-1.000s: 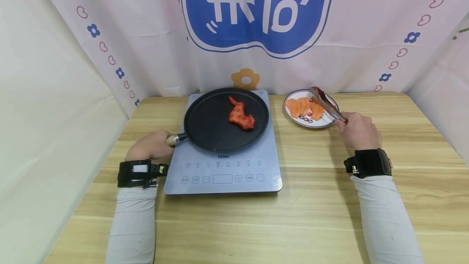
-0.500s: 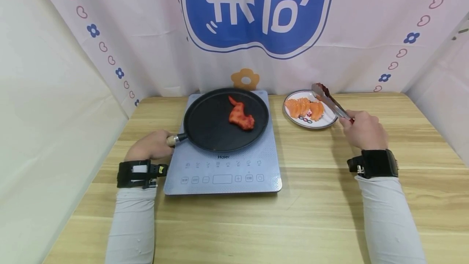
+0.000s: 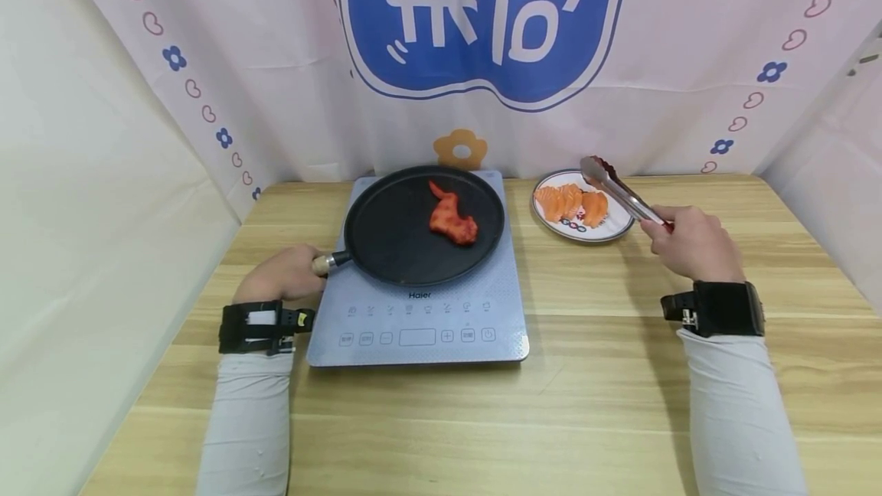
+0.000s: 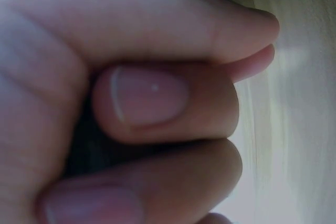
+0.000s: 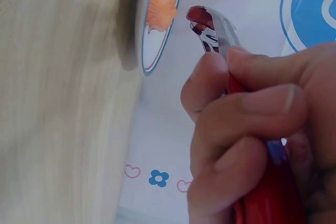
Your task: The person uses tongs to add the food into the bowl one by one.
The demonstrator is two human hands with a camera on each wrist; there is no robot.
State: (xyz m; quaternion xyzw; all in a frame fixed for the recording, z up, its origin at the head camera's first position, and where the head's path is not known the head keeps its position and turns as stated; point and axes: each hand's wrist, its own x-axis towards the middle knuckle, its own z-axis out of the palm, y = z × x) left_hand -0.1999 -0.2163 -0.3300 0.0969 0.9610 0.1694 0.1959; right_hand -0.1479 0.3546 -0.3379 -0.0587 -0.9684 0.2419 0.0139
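My left hand (image 3: 282, 272) grips the wooden handle (image 3: 321, 265) of a flat black frying pan (image 3: 386, 228). In the left wrist view its fingers (image 4: 173, 100) are curled and hide most of the handle. A reddish chicken wing (image 3: 453, 217) lies in the right half of the pan. My right hand (image 3: 696, 239) holds metal tongs (image 3: 623, 196) with red grips (image 5: 268, 198). The tong tips hang above the back right of a white plate (image 3: 586, 233) with orange salmon slices (image 3: 568, 201). Dark red shows at the tips, and whether anything is between them is unclear.
The pan sits on a grey induction cooker (image 3: 420, 347) with its control panel facing me. All stands on a wooden table (image 3: 586, 404). Close behind the plate and cooker hangs a printed white curtain (image 3: 289, 98).
My right hand has moved to the right and slightly away from me, carrying the tongs; their tips have come up off the salmon. My left hand and the pan stay in place.
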